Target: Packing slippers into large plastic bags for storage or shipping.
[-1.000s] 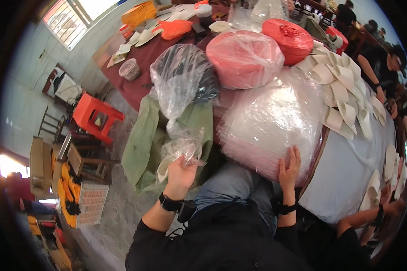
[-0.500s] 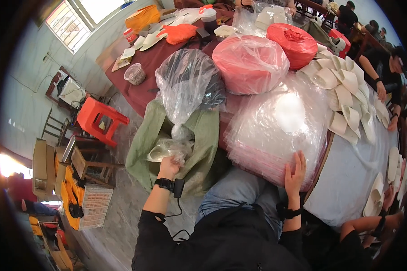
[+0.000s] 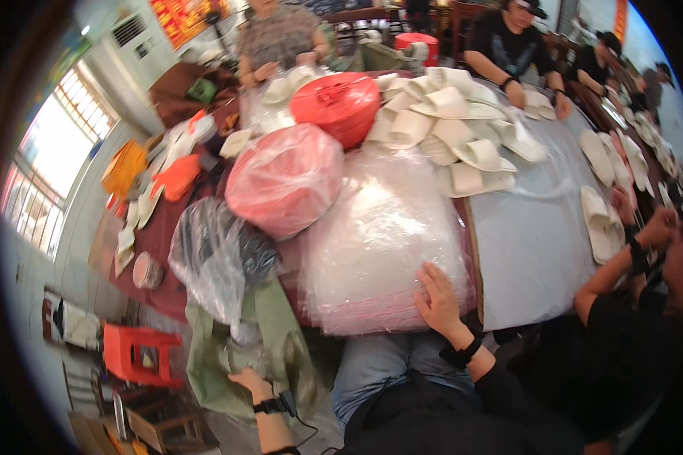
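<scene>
My left hand (image 3: pixel 252 382) reaches into the mouth of a green woven sack (image 3: pixel 284 349) at the lower left. Clear plastic lies just beyond its fingers, which are too blurred to show a grip. My right hand (image 3: pixel 438 297) rests with fingers spread on the near right part of a stack of clear plastic bags (image 3: pixel 383 235) with pinkish edges. A knotted clear bag with dark contents (image 3: pixel 216 254) hangs from the table over the sack. Cream slippers (image 3: pixel 451 136) are piled beyond the stack, toward the right.
Two rolls of red plastic, one bagged (image 3: pixel 284 182) and one bare (image 3: pixel 335 106), stand left of the slippers. A grey board (image 3: pixel 531 250) covers the table's right part. People work across the table and at my right. A red stool (image 3: pixel 140 353) stands at left.
The view has swung up and to the right, bringing people across the table into sight. My left hand, earlier on a clear bag in the sack, stays at the sack; my right hand stays on the stack.
</scene>
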Tool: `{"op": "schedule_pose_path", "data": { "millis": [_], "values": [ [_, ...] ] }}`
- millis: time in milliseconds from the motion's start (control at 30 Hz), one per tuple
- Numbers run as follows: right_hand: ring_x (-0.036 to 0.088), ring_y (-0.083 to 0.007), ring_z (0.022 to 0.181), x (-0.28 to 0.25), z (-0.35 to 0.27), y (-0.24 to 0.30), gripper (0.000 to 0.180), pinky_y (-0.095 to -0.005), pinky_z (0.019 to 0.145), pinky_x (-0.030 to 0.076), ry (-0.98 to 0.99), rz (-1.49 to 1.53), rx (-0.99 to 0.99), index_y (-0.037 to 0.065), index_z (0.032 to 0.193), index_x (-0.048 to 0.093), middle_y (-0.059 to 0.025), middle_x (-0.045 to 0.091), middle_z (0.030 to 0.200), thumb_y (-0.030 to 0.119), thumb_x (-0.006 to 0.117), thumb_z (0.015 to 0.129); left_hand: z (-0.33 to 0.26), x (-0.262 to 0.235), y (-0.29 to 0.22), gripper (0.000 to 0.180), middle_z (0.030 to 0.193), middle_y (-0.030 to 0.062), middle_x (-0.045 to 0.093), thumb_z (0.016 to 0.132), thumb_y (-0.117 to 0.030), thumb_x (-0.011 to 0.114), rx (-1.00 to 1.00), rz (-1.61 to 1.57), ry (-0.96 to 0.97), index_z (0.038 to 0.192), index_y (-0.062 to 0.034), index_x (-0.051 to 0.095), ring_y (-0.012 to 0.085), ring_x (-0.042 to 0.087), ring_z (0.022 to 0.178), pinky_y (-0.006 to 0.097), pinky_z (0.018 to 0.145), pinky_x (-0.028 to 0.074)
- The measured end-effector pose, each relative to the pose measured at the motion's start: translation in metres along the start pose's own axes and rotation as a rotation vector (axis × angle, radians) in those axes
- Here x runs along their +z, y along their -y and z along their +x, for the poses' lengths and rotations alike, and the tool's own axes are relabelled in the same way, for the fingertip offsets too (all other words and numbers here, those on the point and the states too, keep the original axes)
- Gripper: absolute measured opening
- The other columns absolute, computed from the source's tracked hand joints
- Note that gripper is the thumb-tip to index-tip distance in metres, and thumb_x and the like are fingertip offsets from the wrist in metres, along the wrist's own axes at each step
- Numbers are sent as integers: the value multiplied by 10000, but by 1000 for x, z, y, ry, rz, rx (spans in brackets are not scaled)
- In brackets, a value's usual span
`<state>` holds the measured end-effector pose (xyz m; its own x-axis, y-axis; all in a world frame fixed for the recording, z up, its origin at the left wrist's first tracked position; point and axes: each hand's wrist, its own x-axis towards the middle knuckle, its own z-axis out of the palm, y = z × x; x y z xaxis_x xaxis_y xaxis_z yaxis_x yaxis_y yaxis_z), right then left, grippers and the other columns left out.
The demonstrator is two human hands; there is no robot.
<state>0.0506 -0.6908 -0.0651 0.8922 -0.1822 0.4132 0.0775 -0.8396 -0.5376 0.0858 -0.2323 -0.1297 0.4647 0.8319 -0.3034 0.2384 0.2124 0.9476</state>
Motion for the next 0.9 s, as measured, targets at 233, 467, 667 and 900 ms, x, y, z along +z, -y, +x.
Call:
{"op": "schedule_pose_path", "data": {
  "millis": [233,467,667,900],
  "values": [
    [380,-343,1286,4,2,3,513,-437,1066,306,-13,24,-18,46,1292,480,-164,412,1397,212,599,822,-105,46,-61,716,1504,210,119,841,-6,465,878,361,274,1447,28,86,320,147,1397,430,1144,111],
    [361,-315,1312,-3,5,-6,474,-405,1041,342,6,139,12,54,1297,483,-156,408,1402,181,578,851,-164,81,-46,286,1277,225,504,861,16,477,1214,202,821,1139,67,522,351,470,1192,414,1041,319],
    [555,-174,1065,-61,33,-15,369,-312,876,460,139,837,314,60,1273,507,-96,572,1199,143,544,915,-202,111,-39,286,1296,223,476,832,37,490,1340,327,990,1112,18,544,372,443,1209,453,1016,337],
    [578,-134,912,-95,62,-1,424,-277,842,458,133,1172,412,49,1333,434,-67,601,1055,142,528,930,-221,147,-50,332,1325,204,448,787,10,535,1511,562,1009,1114,-28,572,394,374,1267,517,1068,260]
  ]
}}
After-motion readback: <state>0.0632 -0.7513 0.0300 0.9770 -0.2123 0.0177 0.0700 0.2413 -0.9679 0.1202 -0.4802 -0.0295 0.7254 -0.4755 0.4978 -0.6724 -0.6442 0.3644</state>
